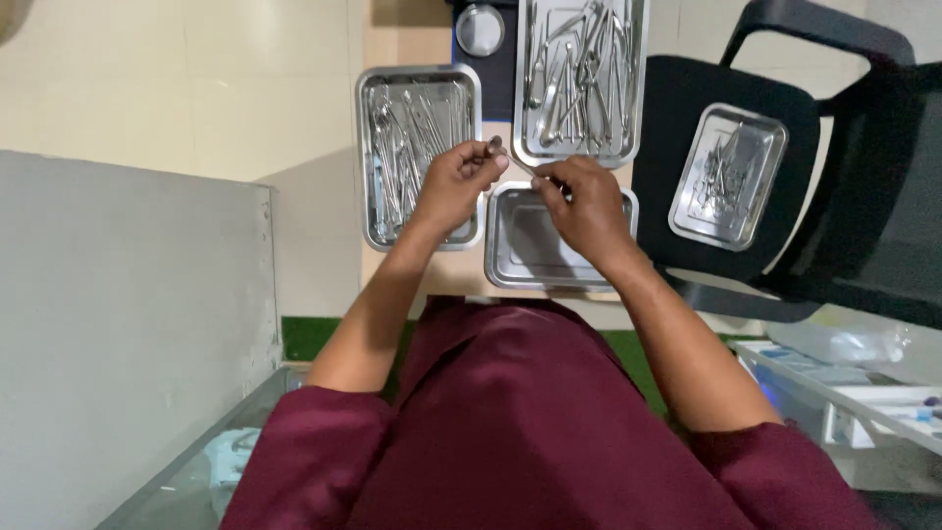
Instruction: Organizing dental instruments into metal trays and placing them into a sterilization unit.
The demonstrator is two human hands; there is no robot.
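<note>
Above the empty steel tray point(535, 257), my left hand point(453, 185) and right hand point(589, 208) pinch opposite ends of one thin metal instrument point(517, 162).

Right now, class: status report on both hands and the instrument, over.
Left hand and right hand pinch one thin metal instrument between them. Above empty steel tray. Nothing in the way.

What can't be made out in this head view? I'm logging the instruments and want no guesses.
- Thin metal instrument: both ends hidden by left hand and right hand; type unclear.
- Upper tray: cut off by top edge; tangled tools uncountable.
- Tray on chair: contents too small.
- Empty-looking tray: partly hidden by right hand.
</note>
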